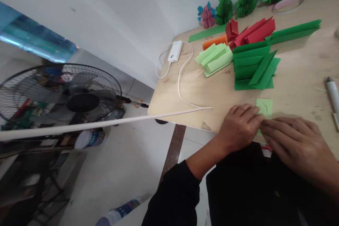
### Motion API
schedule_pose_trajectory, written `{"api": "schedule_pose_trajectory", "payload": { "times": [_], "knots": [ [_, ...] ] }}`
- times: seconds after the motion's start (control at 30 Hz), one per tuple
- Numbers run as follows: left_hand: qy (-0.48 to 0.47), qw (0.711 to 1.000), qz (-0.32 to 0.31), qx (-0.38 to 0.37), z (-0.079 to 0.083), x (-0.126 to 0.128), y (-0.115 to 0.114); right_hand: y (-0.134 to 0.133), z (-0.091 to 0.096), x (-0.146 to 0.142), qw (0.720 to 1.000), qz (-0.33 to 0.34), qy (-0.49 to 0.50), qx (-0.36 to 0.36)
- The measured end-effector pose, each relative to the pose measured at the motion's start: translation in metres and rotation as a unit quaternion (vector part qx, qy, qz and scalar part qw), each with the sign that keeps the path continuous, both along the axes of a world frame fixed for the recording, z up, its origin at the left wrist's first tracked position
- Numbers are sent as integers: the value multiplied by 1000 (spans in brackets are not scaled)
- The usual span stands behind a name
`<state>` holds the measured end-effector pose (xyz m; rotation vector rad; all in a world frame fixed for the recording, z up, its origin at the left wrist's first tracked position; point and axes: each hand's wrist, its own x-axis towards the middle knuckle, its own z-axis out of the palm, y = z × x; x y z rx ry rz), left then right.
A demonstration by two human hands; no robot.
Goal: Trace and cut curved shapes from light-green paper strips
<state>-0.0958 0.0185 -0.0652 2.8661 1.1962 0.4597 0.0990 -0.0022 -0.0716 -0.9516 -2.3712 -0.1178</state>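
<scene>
A small light green piece of paper [265,105] lies near the table's front edge, its lower part covered by my hands. Faint curved lines show on its upper part. My left hand [242,124] is closed at the paper's left side, fingers curled and pressing on it. From the right, my right hand [299,139] grips the same paper's lower edge, its fingers pressed together and their tips meeting the left hand's. Beyond them stand folded dark green papers [251,65] and folded light green papers [215,58].
Folded red papers [254,33] and an orange strip [214,41] sit farther back. Paper figures [247,0] line the wall near a tape roll [287,5]. A white cable [181,88] runs from a power bank [175,51]. A pen [332,93] lies right; a fan [82,102] stands left.
</scene>
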Motion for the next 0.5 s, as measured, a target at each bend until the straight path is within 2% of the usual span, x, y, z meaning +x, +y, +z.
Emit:
{"api": "schedule_pose_trajectory", "payload": {
  "times": [0.17, 0.27, 0.37, 0.5],
  "knots": [
    [-22, 1000, 4, 6, -3, -1, -1, -1, 2, 0, 999, -7, 38, -36],
    [-46, 999, 1, 6, -4, -1, -1, 3, 0, 4, 996, -45, 57, -55],
    [-50, 999, 4, -4, -2, -1, -1, 8, -1, 6, 993, -100, 39, -44],
    [-46, 999, 5, -14, 2, -1, -1, 13, 0, 3, 991, -131, 4, -15]
  ]
}}
